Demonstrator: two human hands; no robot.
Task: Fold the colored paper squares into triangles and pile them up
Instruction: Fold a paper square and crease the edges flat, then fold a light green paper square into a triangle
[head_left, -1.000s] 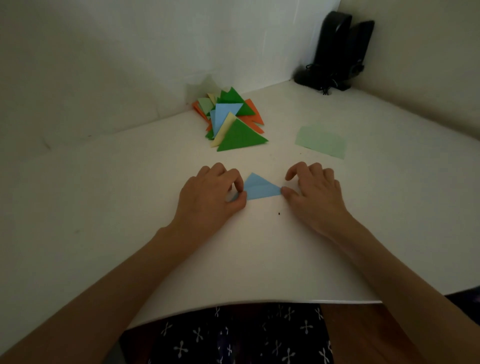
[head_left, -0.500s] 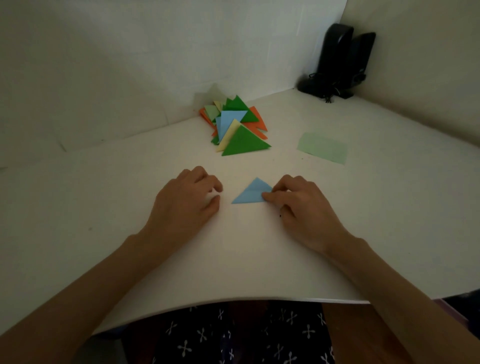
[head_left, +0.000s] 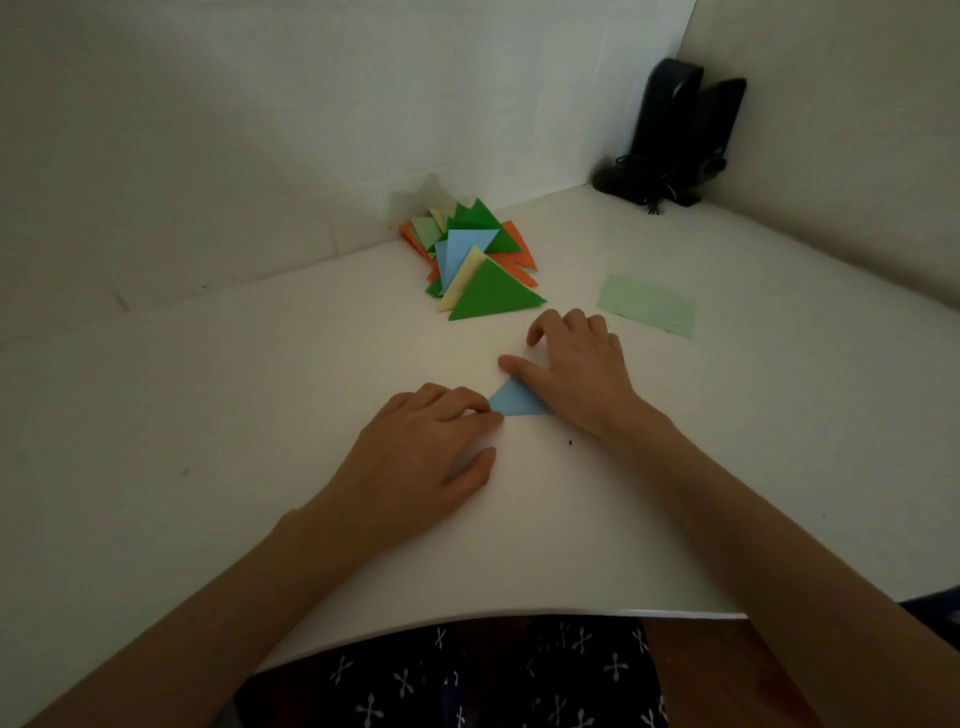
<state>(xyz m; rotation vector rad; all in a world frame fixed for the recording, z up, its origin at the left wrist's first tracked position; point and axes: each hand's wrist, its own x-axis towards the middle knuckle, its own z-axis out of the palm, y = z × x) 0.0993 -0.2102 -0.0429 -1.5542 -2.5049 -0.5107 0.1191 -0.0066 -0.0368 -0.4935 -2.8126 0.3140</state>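
Toward middle of table (head_left: 234, 415): blue triangle (head_left: 517, 404), folded flat. Left hand (head_left: 426, 447): fingertips press its left corner. Right hand (head_left: 576, 369): fingers arched, palm over right corner, no pinch visible. Step: crease probably finishing. Next: pinch triangle, carry to pile (head_left: 478, 260) at back edge.

On a white table (head_left: 234, 415), a left hand (head_left: 421, 447) touched the left corner of a folded blue triangle (head_left: 514, 404). The right hand (head_left: 576, 374) covered its right side. Beyond lay a pile of coloured triangles (head_left: 475, 260) and a pale green sheet (head_left: 647, 306).
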